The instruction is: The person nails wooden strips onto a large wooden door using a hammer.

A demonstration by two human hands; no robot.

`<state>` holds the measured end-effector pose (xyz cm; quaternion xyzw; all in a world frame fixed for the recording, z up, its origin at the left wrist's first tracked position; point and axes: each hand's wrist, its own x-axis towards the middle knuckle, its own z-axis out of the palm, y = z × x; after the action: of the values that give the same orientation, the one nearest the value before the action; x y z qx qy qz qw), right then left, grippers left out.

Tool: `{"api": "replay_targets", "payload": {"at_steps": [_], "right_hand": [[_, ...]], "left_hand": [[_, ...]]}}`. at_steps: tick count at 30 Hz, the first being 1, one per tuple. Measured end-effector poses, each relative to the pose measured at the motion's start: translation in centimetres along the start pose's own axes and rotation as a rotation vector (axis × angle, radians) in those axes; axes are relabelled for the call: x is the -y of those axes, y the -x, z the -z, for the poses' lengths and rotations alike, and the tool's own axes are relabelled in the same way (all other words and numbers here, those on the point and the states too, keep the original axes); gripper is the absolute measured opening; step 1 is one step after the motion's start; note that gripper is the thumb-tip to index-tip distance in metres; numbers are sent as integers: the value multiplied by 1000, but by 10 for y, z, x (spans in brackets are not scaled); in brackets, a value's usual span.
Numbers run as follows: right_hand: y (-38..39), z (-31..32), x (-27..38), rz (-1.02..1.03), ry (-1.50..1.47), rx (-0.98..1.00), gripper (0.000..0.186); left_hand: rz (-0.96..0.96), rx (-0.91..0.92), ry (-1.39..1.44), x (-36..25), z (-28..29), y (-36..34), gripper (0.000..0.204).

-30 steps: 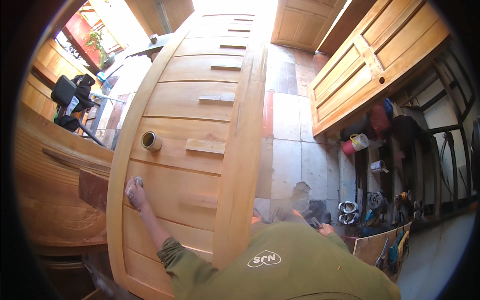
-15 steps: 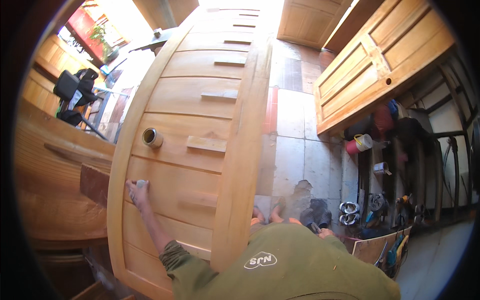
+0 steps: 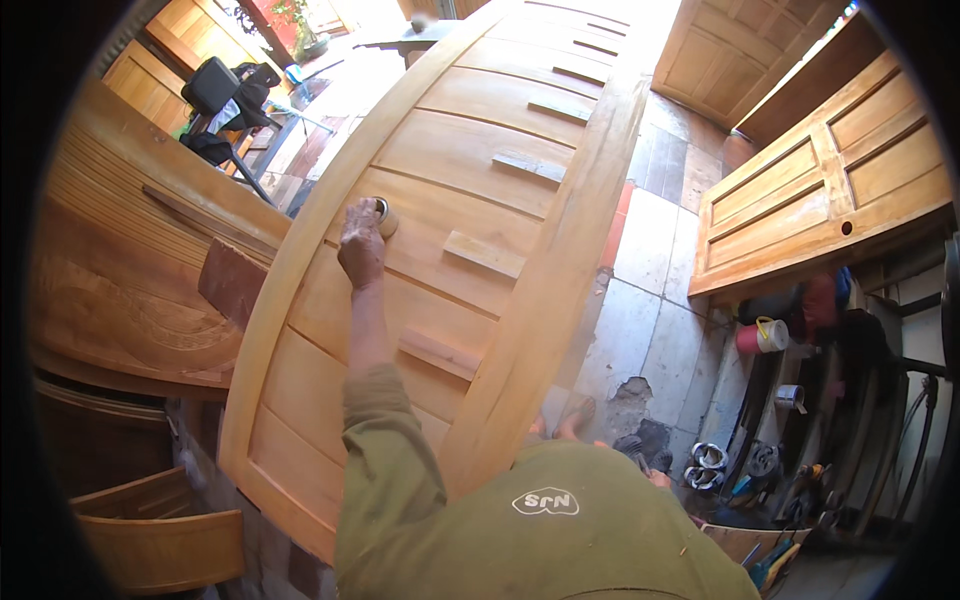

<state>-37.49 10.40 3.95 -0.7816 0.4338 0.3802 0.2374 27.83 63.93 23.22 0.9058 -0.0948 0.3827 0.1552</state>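
A large pale wooden panelled door [image 3: 545, 300] lies flat in front of me. On it stands a small open can [image 3: 391, 221] with a pale outer side. My left hand [image 3: 361, 243] is at the can's left side, with its fingers closed at the rim. Whether the fingers still pinch the small whitish wad seen earlier is hidden. My right hand [image 3: 660, 479] hangs low beside my body, mostly behind the green shirt, near something dark. Its fingers cannot be made out.
Several short wood strips [image 3: 484, 254] lie along the door. A carved wooden panel [image 3: 150, 310] is at left, with a reddish-brown board [image 3: 232, 282]. Another panelled door [image 3: 825, 180] stands at right, above a red-and-white bucket [image 3: 763, 336] and a tin [image 3: 790, 397]. Shoes [image 3: 706, 464] lie on the floor.
My left hand has moved forward from the door's left edge to the can. The whitish wad it held is no longer visible. The whole view has turned and shifted.
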Motion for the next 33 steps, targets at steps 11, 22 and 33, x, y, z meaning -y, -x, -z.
{"api": "replay_targets", "payload": {"at_steps": [11, 22, 33], "right_hand": [[7, -48, -52, -161, 7, 19, 60], [99, -70, -45, -416, -442, -17, 57], [107, -184, -97, -504, -706, 15, 71]], "left_hand": [[-266, 9, -165, -32, -110, -27, 43], [-288, 28, 37, -178, -123, 0, 46], [-357, 36, 499, -363, -28, 82, 52]]}}
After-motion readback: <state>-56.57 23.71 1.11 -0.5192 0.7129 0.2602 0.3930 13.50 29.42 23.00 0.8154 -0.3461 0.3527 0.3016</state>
